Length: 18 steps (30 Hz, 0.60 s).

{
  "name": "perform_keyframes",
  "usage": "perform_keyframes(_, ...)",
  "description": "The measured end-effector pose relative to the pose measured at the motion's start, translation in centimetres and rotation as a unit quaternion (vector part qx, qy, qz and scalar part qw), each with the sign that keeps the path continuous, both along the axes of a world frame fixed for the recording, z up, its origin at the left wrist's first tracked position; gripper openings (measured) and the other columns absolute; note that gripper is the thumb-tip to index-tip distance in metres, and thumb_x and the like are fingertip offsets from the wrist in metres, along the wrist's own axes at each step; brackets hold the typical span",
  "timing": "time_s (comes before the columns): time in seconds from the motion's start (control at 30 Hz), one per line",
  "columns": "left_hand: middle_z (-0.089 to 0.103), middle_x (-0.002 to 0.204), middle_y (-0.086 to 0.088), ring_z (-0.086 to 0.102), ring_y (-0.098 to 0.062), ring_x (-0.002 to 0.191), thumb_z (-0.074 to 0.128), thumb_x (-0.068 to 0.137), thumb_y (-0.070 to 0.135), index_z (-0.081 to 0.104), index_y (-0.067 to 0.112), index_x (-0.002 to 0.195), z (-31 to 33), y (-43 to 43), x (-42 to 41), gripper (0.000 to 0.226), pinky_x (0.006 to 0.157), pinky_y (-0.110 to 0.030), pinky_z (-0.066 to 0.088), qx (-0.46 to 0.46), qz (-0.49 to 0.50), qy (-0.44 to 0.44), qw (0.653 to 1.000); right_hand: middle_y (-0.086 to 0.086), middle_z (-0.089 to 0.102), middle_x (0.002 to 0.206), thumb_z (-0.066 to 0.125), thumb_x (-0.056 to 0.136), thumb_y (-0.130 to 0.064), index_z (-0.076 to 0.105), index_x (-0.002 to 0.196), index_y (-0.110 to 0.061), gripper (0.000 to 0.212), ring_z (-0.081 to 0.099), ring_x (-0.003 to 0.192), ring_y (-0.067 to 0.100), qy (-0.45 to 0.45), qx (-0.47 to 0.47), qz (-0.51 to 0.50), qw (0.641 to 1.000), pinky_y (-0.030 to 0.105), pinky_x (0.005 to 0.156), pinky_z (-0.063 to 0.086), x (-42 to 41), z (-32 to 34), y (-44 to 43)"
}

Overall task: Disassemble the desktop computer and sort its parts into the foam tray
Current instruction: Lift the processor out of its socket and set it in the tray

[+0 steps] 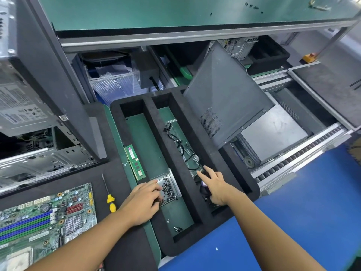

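Note:
A black foam tray (156,122) with long compartments lies in the middle. Its left compartment holds a green memory stick (135,162) and a small clear dish of screws (167,187). My left hand (145,200) rests over that dish, fingertips among the screws. The middle compartment holds black cables (178,142) and a small circuit board with a capacitor (204,184). My right hand (214,185) reaches into this compartment, fingers spread on the board. The grey side panel (224,94) leans on the tray's right part. The motherboard (45,218) lies at lower left, the open case (35,133) at far left.
A yellow-handled screwdriver (109,196) lies between the motherboard and the tray. Behind the tray are plastic bags (111,83) and a black box (146,73). A roller conveyor (293,153) runs at right over a blue floor (293,212). A green shelf (175,10) spans the top.

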<state>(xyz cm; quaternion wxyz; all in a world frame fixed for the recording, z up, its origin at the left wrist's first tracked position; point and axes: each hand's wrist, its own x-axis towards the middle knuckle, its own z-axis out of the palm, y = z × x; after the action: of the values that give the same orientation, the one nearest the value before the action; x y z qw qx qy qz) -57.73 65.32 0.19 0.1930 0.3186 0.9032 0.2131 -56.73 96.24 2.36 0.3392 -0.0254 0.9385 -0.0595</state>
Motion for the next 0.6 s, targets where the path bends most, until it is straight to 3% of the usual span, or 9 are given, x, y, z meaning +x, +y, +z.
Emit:
perform_keyframes(0.1,0.041,0.144,0.019,0.014,-0.002,0.148,0.044,0.097,0.031,0.063,0.035,0.115,0.1,0.0,0.0,0.027,0.119,-0.028,0.006,0.001,0.001,-0.002,1.0,0.003,-0.009,0.162,0.068,0.08,-0.009,-0.006,0.157,-0.026,0.108,0.022,0.134,0.034,0.068,0.094,0.094,0.989,0.035,0.094,0.044,1.3,-0.6,-0.2)
perform_keyframes(0.27,0.041,0.143,0.017,0.018,-0.004,0.147,0.044,0.097,0.028,0.063,0.032,0.116,0.4,-0.1,0.0,0.027,0.116,-0.022,0.007,0.016,0.002,0.0,1.0,-0.001,0.028,0.152,0.061,0.08,-0.004,0.024,0.151,-0.027,0.083,0.041,0.11,0.027,0.18,0.106,0.073,0.975,0.032,0.087,0.043,0.9,-0.8,-0.9)
perform_keyframes(0.47,0.038,0.147,0.014,0.019,-0.006,0.147,0.044,0.098,0.024,0.061,0.03,0.118,1.2,-0.8,0.3,0.028,0.117,-0.027,0.021,0.026,0.019,-0.014,0.999,-0.005,0.011,0.162,0.058,0.084,0.001,0.012,0.156,-0.029,0.091,0.036,0.114,0.027,0.171,0.106,0.022,0.979,0.031,0.087,0.047,-0.4,-0.5,-2.0)
perform_keyframes(0.6,0.042,0.144,0.011,0.038,-0.009,0.136,0.044,0.096,0.024,0.064,0.027,0.12,2.5,-1.1,0.2,0.031,0.111,-0.025,0.028,0.025,0.037,-0.016,0.999,-0.005,0.015,0.161,0.062,0.085,-0.004,0.02,0.154,-0.027,0.084,0.035,0.124,0.029,0.156,0.091,-0.002,0.984,0.035,0.09,0.048,-1.1,0.7,-3.0)
